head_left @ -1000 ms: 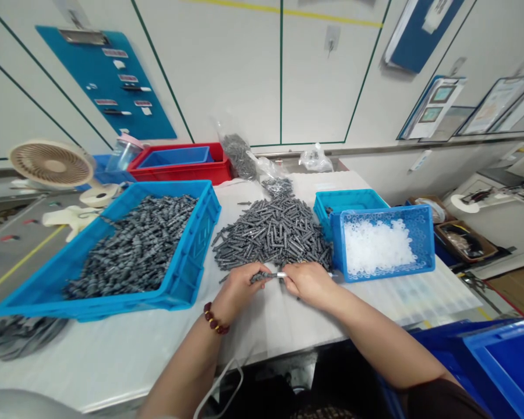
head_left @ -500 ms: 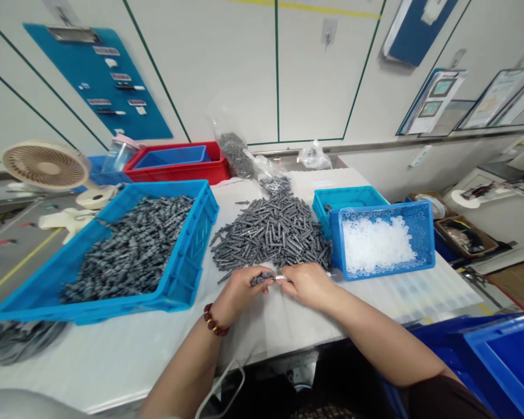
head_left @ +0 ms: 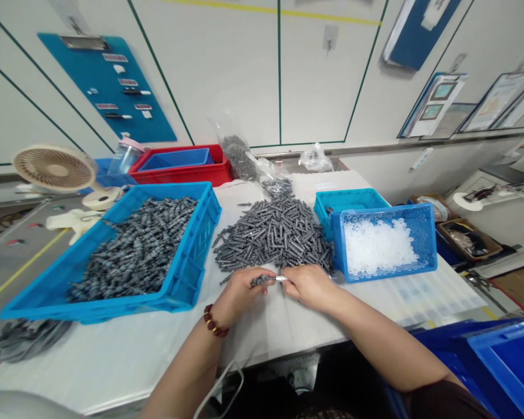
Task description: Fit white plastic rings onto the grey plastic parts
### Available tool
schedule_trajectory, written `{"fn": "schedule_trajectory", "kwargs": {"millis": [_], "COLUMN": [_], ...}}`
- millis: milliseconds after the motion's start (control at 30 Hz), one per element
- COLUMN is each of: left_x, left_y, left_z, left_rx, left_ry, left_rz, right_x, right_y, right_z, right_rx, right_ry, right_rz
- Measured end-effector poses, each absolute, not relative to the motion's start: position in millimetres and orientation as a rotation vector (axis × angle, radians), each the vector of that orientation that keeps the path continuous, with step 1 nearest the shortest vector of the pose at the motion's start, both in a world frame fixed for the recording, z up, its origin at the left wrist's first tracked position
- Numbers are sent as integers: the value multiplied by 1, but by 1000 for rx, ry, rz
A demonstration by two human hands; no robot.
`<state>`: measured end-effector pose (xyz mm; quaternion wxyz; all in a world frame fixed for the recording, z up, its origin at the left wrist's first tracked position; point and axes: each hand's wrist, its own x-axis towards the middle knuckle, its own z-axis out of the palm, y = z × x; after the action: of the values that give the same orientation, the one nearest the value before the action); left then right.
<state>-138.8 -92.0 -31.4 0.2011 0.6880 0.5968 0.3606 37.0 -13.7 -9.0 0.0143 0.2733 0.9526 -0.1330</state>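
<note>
My left hand [head_left: 243,289], with a beaded bracelet at the wrist, is closed around a dark grey ribbed plug-like piece [head_left: 260,280]. From the right, my right hand [head_left: 308,285] pinches a slim pale tool [head_left: 281,279]. The tool's tip points at the grey piece and appears to meet its end; the fingers hide the rest of it. Just beyond both hands lies a heap of similar grey pieces [head_left: 275,230]. White rings [head_left: 378,244] fill part of a blue bin [head_left: 386,274] to the right.
A large blue crate [head_left: 207,233] of grey ribbed pieces stands at the left. Behind the blue bin is a teal bin [head_left: 351,198]. At the back are a red bin [head_left: 209,173] and plastic bags [head_left: 238,157]. A fan [head_left: 55,169] stands far left. A white cable [head_left: 218,387] hangs in front.
The view has shifted slightly, so the surroundings sit a little lower and further right. Both hands keep the same hold, with the grey piece and the tool tip still end to end.
</note>
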Motion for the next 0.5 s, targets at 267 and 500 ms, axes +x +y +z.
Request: {"fn": "schedule_trajectory", "kwargs": {"millis": [267,500], "left_x": [-139,-140], "left_y": [-92,-92], "left_z": [-37,-38], "left_rx": [1905,1807], "left_ry": [1652,1603], "left_rz": [1043,1066], "right_x": [38,36], "right_y": [-14,-16], "right_z": [-14,-12], "right_rx": [960,1124], "right_ry": [2965,2952], "right_rz": [-346,-258]}}
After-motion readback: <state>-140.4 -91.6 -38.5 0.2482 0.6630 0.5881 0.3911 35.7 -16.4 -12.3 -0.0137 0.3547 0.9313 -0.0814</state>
